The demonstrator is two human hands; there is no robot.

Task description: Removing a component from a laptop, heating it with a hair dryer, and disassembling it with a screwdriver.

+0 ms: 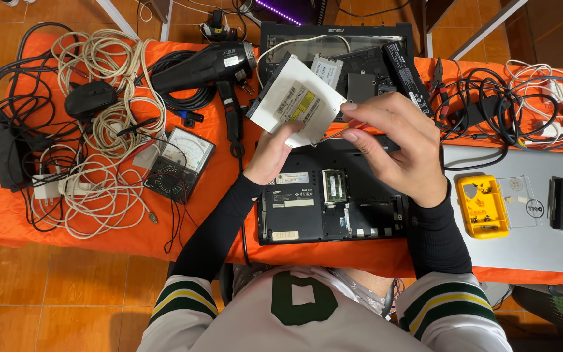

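Overhead view. The left hand (270, 155) is gripping a slim optical drive (296, 100) from below, fingers closed on its lower edge and holding it tilted above the opened laptop base (330, 199), well clear of the orange tabletop (99, 225). The right hand (395, 146) is pinching a thin screwdriver (341, 130), thumb and forefinger closed on its handle, with the tip pointing toward the drive's right edge; whether the tip is seated in a screw cannot be told at this size.

Judged from the pose, a small fastener or bracket on the drive's side is being worked. Done well, the drive is being kept steady by its metal edges, not its labelled face, and the driver is being held square to the screw with light downward pressure so the head is not stripping. Any freed screw is best caught over the laptop base or the yellow parts box (483, 205) at right, not over the cables (102, 130) at left, where it would be lost. A black hot-air tool (206, 65) and an analogue multimeter (180, 163) are lying just beside the work.
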